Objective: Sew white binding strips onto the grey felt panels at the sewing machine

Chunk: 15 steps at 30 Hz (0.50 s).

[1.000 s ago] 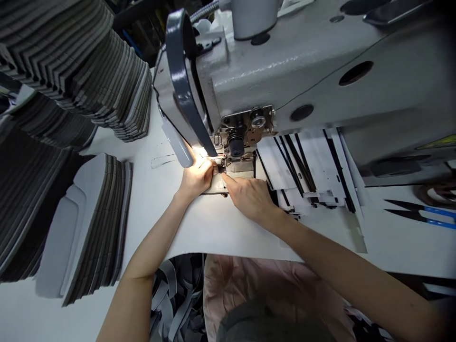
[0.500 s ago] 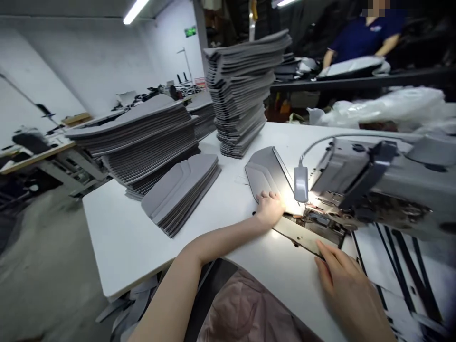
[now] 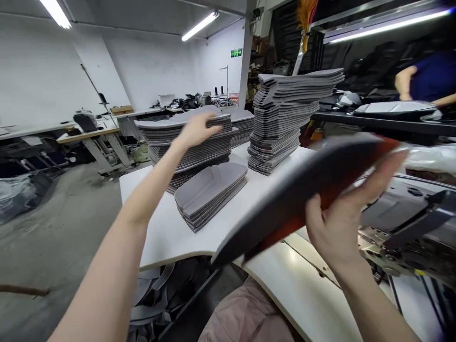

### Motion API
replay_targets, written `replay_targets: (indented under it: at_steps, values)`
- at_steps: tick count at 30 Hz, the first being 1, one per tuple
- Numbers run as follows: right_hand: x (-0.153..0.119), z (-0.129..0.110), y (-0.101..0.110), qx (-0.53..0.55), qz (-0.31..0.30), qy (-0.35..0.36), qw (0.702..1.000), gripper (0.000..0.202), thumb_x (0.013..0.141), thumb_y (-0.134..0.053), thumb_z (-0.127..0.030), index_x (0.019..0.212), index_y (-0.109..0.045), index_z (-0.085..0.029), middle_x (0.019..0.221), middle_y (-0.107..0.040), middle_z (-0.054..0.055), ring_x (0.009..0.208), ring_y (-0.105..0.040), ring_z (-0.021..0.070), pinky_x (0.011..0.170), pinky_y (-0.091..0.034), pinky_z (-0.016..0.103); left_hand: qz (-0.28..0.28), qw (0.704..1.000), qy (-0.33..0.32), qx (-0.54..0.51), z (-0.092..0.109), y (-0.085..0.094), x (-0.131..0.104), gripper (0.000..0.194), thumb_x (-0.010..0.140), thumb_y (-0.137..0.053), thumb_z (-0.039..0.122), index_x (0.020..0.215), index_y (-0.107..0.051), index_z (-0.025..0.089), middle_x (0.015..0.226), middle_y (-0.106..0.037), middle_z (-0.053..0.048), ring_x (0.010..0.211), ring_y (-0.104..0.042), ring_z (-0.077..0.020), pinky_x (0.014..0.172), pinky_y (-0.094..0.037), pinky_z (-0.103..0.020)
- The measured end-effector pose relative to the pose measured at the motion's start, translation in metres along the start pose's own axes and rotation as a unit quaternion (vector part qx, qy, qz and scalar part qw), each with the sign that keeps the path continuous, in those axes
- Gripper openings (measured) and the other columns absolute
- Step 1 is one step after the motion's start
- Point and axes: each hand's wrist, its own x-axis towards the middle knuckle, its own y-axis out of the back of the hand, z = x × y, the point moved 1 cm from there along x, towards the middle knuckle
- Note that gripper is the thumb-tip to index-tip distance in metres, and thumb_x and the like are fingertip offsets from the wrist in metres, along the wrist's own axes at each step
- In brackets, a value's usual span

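My right hand (image 3: 344, 218) grips a curved padded panel (image 3: 292, 204), tilted in the air over the table and blurred by motion. Its visible side is dark grey, with a reddish-orange part near the hand. My left hand (image 3: 199, 130) is raised with thumb and fingers apart, in front of the left stack of grey panels (image 3: 192, 152); whether it touches them I cannot tell. Nearer to me lies a lower pile of grey panels (image 3: 213, 192) with stitched curves. Partly behind the held panel stands a sewing machine (image 3: 406, 237).
A tall, uneven stack of grey panels (image 3: 285, 118) stands at the back of the white table (image 3: 160, 242). Grey scraps (image 3: 153, 294) hang below its front edge. Behind, a person in a dark blue top (image 3: 432, 78) works at a dark bench (image 3: 402, 121).
The grey panel has gone from the machine bed, and my right hand now holds a panel up. My left hand has moved left and up to the stack. The view has shifted left.
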Motion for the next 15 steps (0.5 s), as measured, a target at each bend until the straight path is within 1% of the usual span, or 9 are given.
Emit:
replay_targets:
  at_steps: [1,2,3,6,8,10,11,13,15]
  values:
    - [0.003,-0.002,-0.002,0.029,0.000,-0.007,1.000,0.077,0.096,-0.026,-0.028,0.159,0.012,-0.005,0.145,-0.044,0.028,0.125,-0.055,0.0342,0.098,-0.046,0.046,0.094,0.982,0.099,0.130,-0.026,0.011,0.007,0.039,0.087,-0.069,0.048,0.104,-0.065,0.013,0.109,-0.070,-0.012,0.117,-0.059,-0.0310,0.109,-0.038,-0.063]
    - [0.001,0.000,-0.007,0.065,-0.010,-0.012,0.998,0.073,0.096,-0.027,-0.027,0.161,0.000,-0.009,0.140,-0.048,0.026,0.117,-0.058,0.0323,0.094,-0.047,0.044,0.122,0.969,0.139,0.166,-0.047,0.021,0.011,0.042,0.083,-0.075,0.046,0.099,-0.064,0.008,0.107,-0.069,-0.015,0.121,-0.055,-0.0374,0.110,-0.025,-0.075]
    - [-0.004,0.004,-0.017,0.098,-0.031,-0.015,0.995,0.068,0.096,-0.029,-0.026,0.161,-0.016,-0.013,0.130,-0.054,0.022,0.107,-0.061,0.0298,0.089,-0.049,0.042,0.133,0.959,0.158,0.193,-0.063,0.030,0.013,0.040,0.082,-0.077,0.044,0.093,-0.063,0.008,0.103,-0.068,-0.014,0.121,-0.054,-0.0405,0.107,-0.021,-0.080]
    - [-0.033,0.023,-0.054,0.148,-0.099,-0.051,0.983,0.054,0.094,-0.036,-0.026,0.145,-0.054,-0.018,0.091,-0.058,0.010,0.079,-0.058,0.0236,0.078,-0.049,0.038,0.124,0.957,0.111,0.237,-0.070,0.054,0.010,0.029,0.091,-0.066,0.038,0.086,-0.062,0.009,0.096,-0.062,-0.010,0.122,-0.053,-0.0436,0.102,-0.026,-0.078]
    - [-0.053,0.035,-0.074,0.185,-0.100,-0.110,0.971,0.050,0.092,-0.045,-0.033,0.136,-0.062,-0.017,0.086,-0.058,0.007,0.075,-0.054,0.0219,0.077,-0.049,0.038,0.105,0.957,0.052,0.265,-0.044,0.057,0.001,0.025,0.096,-0.055,0.031,0.088,-0.063,0.008,0.094,-0.057,-0.009,0.122,-0.053,-0.0466,0.095,-0.032,-0.076]
    - [-0.069,0.039,-0.085,0.244,-0.096,-0.186,0.947,0.053,0.090,-0.052,-0.043,0.134,-0.062,-0.016,0.095,-0.064,0.009,0.074,-0.054,0.0204,0.077,-0.050,0.038,0.048,0.951,-0.017,0.305,-0.001,0.043,-0.020,0.015,0.091,-0.054,0.021,0.093,-0.065,0.010,0.088,-0.053,-0.007,0.112,-0.059,-0.0465,0.087,-0.039,-0.073]
    - [-0.075,0.039,-0.087,0.288,-0.100,-0.224,0.926,0.056,0.090,-0.052,-0.049,0.134,-0.062,-0.017,0.102,-0.066,0.010,0.075,-0.055,0.0198,0.075,-0.050,0.037,-0.009,0.944,-0.050,0.327,0.024,0.030,-0.038,0.013,0.085,-0.058,0.015,0.094,-0.067,0.013,0.082,-0.052,-0.006,0.100,-0.065,-0.0419,0.083,-0.045,-0.068]
    - [-0.083,0.037,-0.090,0.395,-0.128,-0.290,0.862,0.063,0.093,-0.041,-0.061,0.136,-0.059,-0.018,0.112,-0.068,0.012,0.078,-0.059,0.0194,0.072,-0.052,0.034,-0.189,0.912,-0.156,0.330,0.072,-0.006,-0.088,0.022,0.072,-0.062,0.005,0.089,-0.069,0.017,0.067,-0.052,-0.003,0.071,-0.068,-0.0307,0.068,-0.054,-0.051]
    - [-0.090,0.035,-0.090,0.469,-0.157,-0.331,0.804,0.067,0.096,-0.026,-0.065,0.135,-0.056,-0.019,0.116,-0.069,0.012,0.081,-0.063,0.0192,0.069,-0.053,0.033,-0.332,0.859,-0.302,0.248,0.114,-0.042,-0.148,0.018,0.070,-0.066,0.006,0.084,-0.068,0.018,0.063,-0.057,-0.004,0.053,-0.062,-0.0227,0.051,-0.049,-0.034]
